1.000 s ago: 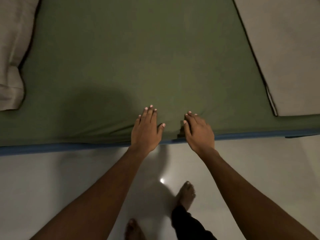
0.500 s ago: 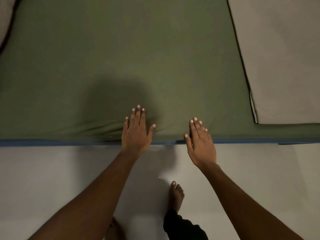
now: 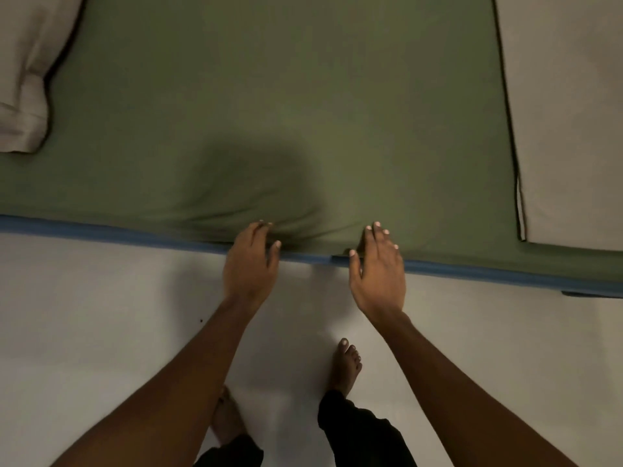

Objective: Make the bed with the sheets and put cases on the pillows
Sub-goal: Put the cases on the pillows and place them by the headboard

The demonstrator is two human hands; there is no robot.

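A green sheet [image 3: 269, 96] is spread over the mattress, whose blue edge [image 3: 135, 234] runs along the near side. My left hand [image 3: 251, 264] is at that edge. Its fingers curl into the green sheet with the thumb closing beside them, and the cloth bunches into wrinkles there. My right hand [image 3: 377, 264] lies a little to the right, fingers straight on the sheet's edge and thumb at the blue border. A pale pillow [image 3: 20, 79] lies at the top left of the bed.
A grey folded cover [image 3: 566, 112] with dark piping lies on the right part of the bed. Pale glossy floor [image 3: 101, 315] stretches below the mattress edge. My bare feet [image 3: 345, 365] and dark trouser legs stand close to the bed.
Both hands have slid back from the top of the sheet to the mattress edge. My left fingers, flat before, now curl into the cloth. The view has shifted, so the pillow shows again.
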